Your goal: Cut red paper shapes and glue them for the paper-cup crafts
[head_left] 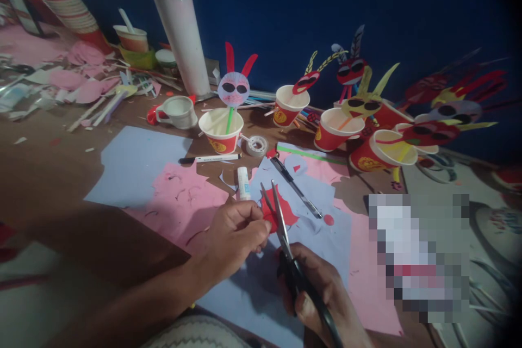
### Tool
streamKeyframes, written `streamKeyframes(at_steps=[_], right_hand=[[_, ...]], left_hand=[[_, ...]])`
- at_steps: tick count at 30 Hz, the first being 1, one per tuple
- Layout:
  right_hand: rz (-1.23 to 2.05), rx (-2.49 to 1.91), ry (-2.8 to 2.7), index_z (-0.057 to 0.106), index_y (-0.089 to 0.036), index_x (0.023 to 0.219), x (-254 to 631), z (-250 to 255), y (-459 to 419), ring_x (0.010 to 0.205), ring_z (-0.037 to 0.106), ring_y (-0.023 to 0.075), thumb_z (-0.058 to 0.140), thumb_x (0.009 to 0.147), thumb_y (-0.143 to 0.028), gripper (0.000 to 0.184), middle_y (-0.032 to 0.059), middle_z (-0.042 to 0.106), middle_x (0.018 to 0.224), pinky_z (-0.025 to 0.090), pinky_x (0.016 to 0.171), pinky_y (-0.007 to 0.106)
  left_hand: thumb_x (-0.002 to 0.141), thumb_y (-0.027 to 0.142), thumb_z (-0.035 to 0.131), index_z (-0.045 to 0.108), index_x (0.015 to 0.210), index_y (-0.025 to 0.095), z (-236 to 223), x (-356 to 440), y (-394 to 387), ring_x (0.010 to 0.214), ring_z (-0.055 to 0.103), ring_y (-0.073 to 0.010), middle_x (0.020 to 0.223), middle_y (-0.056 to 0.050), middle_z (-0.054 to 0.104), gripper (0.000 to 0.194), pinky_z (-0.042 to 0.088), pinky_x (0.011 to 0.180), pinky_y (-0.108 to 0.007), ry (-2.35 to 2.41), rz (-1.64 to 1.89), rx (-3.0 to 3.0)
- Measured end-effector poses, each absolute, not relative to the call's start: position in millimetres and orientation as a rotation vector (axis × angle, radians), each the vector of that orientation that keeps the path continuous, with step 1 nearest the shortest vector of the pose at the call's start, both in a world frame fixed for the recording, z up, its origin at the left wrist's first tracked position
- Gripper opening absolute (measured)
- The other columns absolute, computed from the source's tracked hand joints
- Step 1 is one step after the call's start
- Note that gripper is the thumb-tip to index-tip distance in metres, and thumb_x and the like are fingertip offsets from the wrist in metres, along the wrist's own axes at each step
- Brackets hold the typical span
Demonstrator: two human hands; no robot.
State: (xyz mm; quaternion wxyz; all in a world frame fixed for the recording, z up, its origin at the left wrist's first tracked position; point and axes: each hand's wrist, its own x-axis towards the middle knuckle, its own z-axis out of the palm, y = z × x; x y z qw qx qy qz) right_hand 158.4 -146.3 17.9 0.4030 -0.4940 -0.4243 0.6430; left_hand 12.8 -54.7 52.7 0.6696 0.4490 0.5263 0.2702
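Note:
Between its thumb and fingers, my left hand (240, 228) pinches a piece of red paper (285, 211). My right hand (322, 288) grips a pair of black-handled scissors (286, 244). The scissor blades are slightly apart and point away from me, overlapping the red paper; whether they are cutting it I cannot tell. Beneath both hands lie sheets of blue paper (330, 250) and pink paper (183, 206). Just beyond my left hand is a white glue stick (243, 182). A black pen (297, 187) rests on the blue paper past the blade tips.
Paper cups with paper faces on straws, like the rabbit-eared cup (222, 138), line the back. A marker (212, 159), tape roll (256, 145) and mug (177, 112) lie before them. A tall flask (179, 32) stands behind, with stacked cups (67, 5) and paper scraps (87, 79) at left.

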Motion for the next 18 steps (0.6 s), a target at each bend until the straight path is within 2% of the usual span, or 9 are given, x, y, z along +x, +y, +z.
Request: streamKeyframes(at_steps=[7,18], right_hand=[[1.670,-1.215,-1.053,0.053,-0.020,0.091,160,16,-147,0.049,0.033,0.0084,0.063,0.069,-0.062,0.049,-0.0049,0.040,0.059,0.026,0.044,0.020],[1.722,-1.239,-1.029,0.051,-0.019,0.076,160,26,-143,0.052,0.030,0.0086,0.066,0.065,-0.061,0.046,-0.0049,0.040,0.059,0.025,0.047,0.021]], left_hand=[[0.063,0.024,0.057,0.050,0.049,0.018,52,12,-54,0.042,0.044,-0.0081,0.043,0.003,0.052,0.017,0.038,0.045,-0.019,1.182,0.622,1.013],[0.063,0.024,0.053,0.048,0.050,0.018,49,5,-49,0.045,0.043,-0.0076,0.046,0.003,0.052,0.015,0.034,0.046,-0.019,1.105,0.570,1.063]])
